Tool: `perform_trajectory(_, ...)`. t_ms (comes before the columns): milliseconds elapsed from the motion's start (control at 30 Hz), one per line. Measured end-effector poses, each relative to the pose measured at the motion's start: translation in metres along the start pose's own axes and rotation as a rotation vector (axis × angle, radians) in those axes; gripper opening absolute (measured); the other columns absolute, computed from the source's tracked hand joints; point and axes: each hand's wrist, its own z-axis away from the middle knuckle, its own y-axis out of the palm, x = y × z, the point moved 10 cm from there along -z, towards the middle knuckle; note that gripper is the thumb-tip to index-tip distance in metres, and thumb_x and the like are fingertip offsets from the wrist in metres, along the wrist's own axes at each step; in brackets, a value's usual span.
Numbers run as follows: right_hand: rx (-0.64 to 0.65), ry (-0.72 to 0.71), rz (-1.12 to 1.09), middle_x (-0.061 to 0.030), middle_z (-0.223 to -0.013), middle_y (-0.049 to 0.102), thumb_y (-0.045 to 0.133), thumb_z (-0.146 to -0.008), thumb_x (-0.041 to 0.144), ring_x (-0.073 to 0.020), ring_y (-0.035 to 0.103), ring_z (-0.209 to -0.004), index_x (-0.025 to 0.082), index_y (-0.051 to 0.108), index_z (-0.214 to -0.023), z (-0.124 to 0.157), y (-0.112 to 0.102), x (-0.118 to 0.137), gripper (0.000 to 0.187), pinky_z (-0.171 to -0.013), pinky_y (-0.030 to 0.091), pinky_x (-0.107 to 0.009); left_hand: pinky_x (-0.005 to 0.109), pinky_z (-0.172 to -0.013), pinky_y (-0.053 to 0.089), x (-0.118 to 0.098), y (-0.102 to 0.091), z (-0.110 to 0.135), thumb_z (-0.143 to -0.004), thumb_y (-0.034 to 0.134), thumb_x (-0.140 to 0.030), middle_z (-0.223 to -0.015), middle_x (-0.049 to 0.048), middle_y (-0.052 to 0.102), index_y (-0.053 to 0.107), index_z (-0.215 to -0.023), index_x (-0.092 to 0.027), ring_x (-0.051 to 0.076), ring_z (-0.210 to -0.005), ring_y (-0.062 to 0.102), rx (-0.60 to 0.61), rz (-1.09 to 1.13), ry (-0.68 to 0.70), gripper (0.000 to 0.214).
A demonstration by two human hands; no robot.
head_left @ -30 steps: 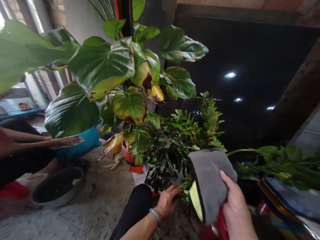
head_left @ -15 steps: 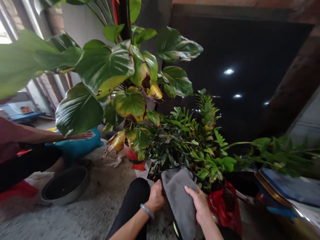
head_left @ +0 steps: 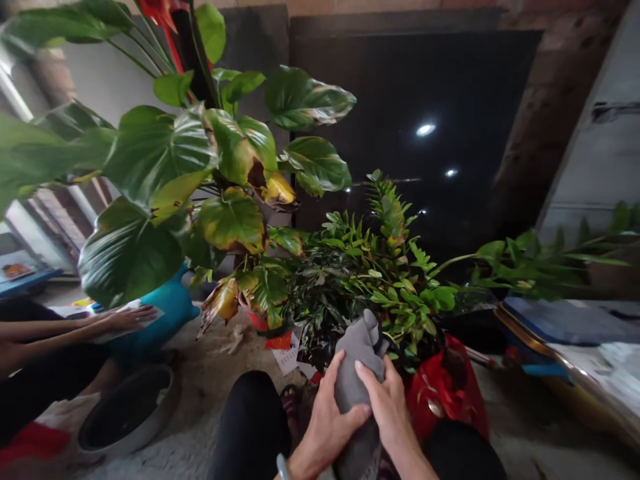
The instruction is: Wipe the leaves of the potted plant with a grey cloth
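A grey cloth [head_left: 357, 353] is bunched between both my hands at the bottom centre. My left hand [head_left: 326, 420] grips its lower part from the left, with a bracelet at the wrist. My right hand [head_left: 387, 400] presses on it from the right, fingers across the top. The cloth's upper end touches the dark green leaves of a small bushy plant [head_left: 345, 280]. A red pot [head_left: 443, 393] stands right of my hands. My black-clad knee [head_left: 250, 420] is to the left.
A large plant with broad, partly yellowed leaves [head_left: 165, 167] rises at the left. Another person's arm [head_left: 75, 327] reaches to a teal pot [head_left: 165, 313]. A grey bowl [head_left: 127, 413] lies on the floor. A dark glossy panel [head_left: 425, 133] stands behind; boards and papers [head_left: 585, 347] lie at right.
The cloth was held up spread in my right hand, then came down; both hands now bunch it together against the small plant. The view has shifted right.
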Motion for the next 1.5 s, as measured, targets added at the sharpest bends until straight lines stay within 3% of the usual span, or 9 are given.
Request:
perform_trajectory(267,0.153,0.098,-0.191,-0.0146,-0.112,0.066,0.060,-0.050,0.059,-0.0348,0.052,-0.115,0.015,0.064,-0.101,0.027,0.018,0.010,0.068,-0.095,0.041,-0.040,0.039,-0.103,0.039,-0.010,-0.006,0.000,-0.053,0.077,-0.046,-0.134,0.0104,0.053,0.041,-0.134,-0.020,0.030,-0.122,0.049,0.039,0.316,-0.169,0.092)
perform_trajectory(500,0.321,0.070,-0.161,-0.0097,-0.091,0.071,0.074,-0.042,0.053,-0.0352,0.059,-0.101,0.022,0.069,-0.078,0.014,0.014,-0.007,0.047,-0.086,0.045,-0.041,0.034,-0.078,0.049,0.035,-0.001,0.000,-0.046,0.076,-0.018,-0.096,0.0056,0.070,0.050,-0.124,-0.020,0.024,-0.084,0.064,0.046,0.666,-0.351,0.083)
perform_trajectory(667,0.003,0.119,-0.232,-0.0087,-0.073,0.069,0.067,-0.042,0.067,-0.0300,0.064,-0.077,0.019,0.065,-0.068,-0.043,-0.039,-0.014,0.054,-0.055,0.049,-0.035,0.032,-0.071,0.048,0.061,-0.014,0.004,-0.041,0.074,-0.010,-0.085,0.0033,0.070,0.057,-0.120,-0.019,0.024,-0.078,0.063,0.043,0.561,-0.390,0.081)
perform_trajectory(767,-0.015,0.194,-0.360,-0.0044,-0.069,0.068,0.074,-0.040,0.060,-0.0227,0.063,-0.062,0.018,0.065,-0.077,-0.067,-0.033,-0.010,0.057,-0.040,0.043,-0.027,0.031,-0.078,0.047,0.050,-0.024,0.009,-0.041,0.074,-0.009,-0.092,0.0033,0.071,0.061,-0.115,-0.020,0.024,-0.087,0.063,0.066,0.510,-0.360,0.076)
perform_trajectory(900,0.122,0.163,-0.619,0.0034,-0.051,0.059,0.083,-0.036,0.039,-0.0102,0.048,-0.040,0.019,0.057,-0.058,-0.079,-0.004,0.005,0.039,-0.036,0.038,-0.022,0.032,-0.081,0.049,0.010,-0.061,0.005,-0.039,0.078,-0.011,-0.102,0.0042,0.070,0.063,-0.113,-0.021,0.026,-0.094,0.063,-0.027,0.447,-0.258,0.076)
perform_trajectory(1133,0.235,0.219,-0.816,-0.0004,-0.056,0.066,0.086,-0.033,0.025,-0.0086,0.043,-0.038,0.019,0.061,-0.051,-0.081,0.016,-0.026,0.032,-0.034,0.037,-0.022,0.028,-0.064,0.052,-0.030,-0.146,-0.045,-0.046,0.077,-0.019,-0.090,0.0045,0.070,0.048,-0.128,-0.018,0.018,-0.069,0.065,-0.539,0.432,-0.133,0.086)
perform_trajectory(1200,0.278,0.206,-0.802,-0.0023,-0.058,0.067,0.086,-0.035,0.028,-0.0090,0.043,-0.038,0.019,0.064,-0.052,-0.081,0.022,-0.027,0.030,-0.035,0.039,-0.023,0.028,-0.062,0.052,-0.016,-0.133,-0.056,-0.044,0.076,-0.019,-0.082,0.0024,0.070,0.052,-0.123,-0.017,0.017,-0.065,0.063,-0.520,0.443,-0.157,0.083)
perform_trajectory(1367,0.278,0.173,-0.785,-0.0023,-0.056,0.066,0.084,-0.037,0.029,-0.0116,0.047,-0.042,0.019,0.066,-0.054,-0.084,0.021,-0.026,0.026,-0.033,0.038,-0.023,0.030,-0.061,0.051,0.022,-0.065,-0.034,-0.040,0.074,-0.013,-0.080,0.0034,0.071,0.058,-0.114,-0.016,0.021,-0.068,0.064,-0.142,0.448,-0.321,0.076)
perform_trajectory(1500,0.229,0.205,-0.840,0.0004,-0.056,0.065,0.084,-0.036,0.024,-0.0153,0.054,-0.046,0.022,0.065,-0.056,-0.089,0.010,-0.035,0.028,-0.033,0.039,-0.023,0.030,-0.067,0.052,-0.016,-0.112,-0.023,-0.046,0.075,-0.021,-0.091,0.0025,0.071,0.057,-0.118,-0.020,0.022,-0.076,0.066,-0.340,0.419,-0.173,0.074)
